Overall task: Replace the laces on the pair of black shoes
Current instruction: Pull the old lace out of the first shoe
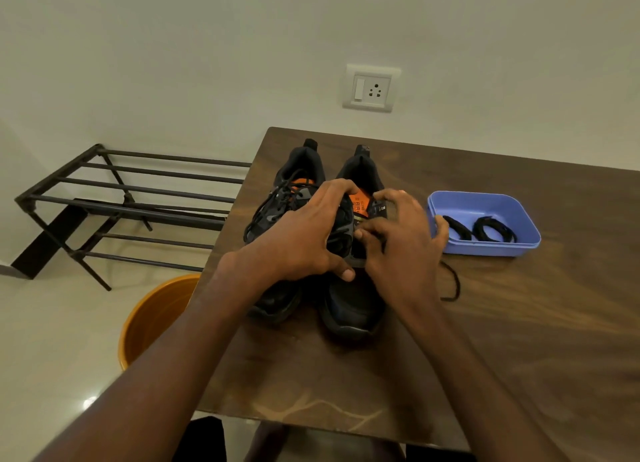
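The black shoes stood side by side on the table, long axes running away from the person, toes nearest. The left hand clasped the right-side shoe's laced upper while the right hand pinched its lace. Unlacing seemed underway; next, I judge, it must be drawn free of the eyelets.

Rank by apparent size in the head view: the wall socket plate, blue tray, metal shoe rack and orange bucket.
1. Metal shoe rack.
2. Blue tray and orange bucket: look alike, and the table hides part of the bucket, so unranked.
3. Wall socket plate, smallest, though farthest away.
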